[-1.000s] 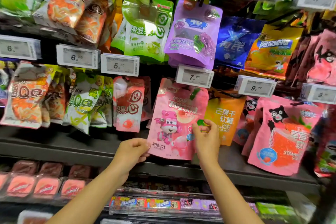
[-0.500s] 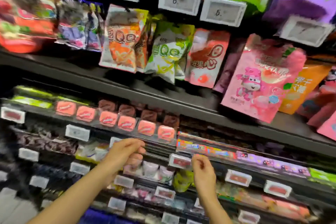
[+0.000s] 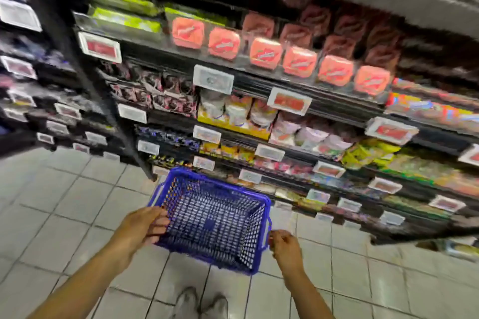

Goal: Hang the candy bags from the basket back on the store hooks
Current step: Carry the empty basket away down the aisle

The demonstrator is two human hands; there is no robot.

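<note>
Down by the floor: two bare hands reach to a blue basket, and the picture is blurry.
Left hand [image 3: 141, 225]: its fingers are spread and loosely curled over the basket's left rim. It touches the rim, with nothing else in it.
Right hand [image 3: 283, 247]: its fingers are curled in close, right at the basket's right edge by the side handle. I cannot tell if it has hold of the handle or only touches it.
Basket [image 3: 181, 179]: it sits low between the two hands, over the tiles, just in front of the bottom shelves. I can see its mesh bottom, and no bags show inside.
Shoes [image 3: 201, 303]: two grey shoes stand on the tiles, below the basket in the view.
Floor [image 3: 64, 202]: pale square tiles.
Shelves [image 3: 324, 109]: dark rows rise behind the basket, full of packs too blurry to read.
Red packs [image 3: 265, 53]: a line of them sits on a high row.
Price tags [image 3: 212, 79]: small white tags stick out along the shelf edges.
Candy bags: none show clearly here.
</note>
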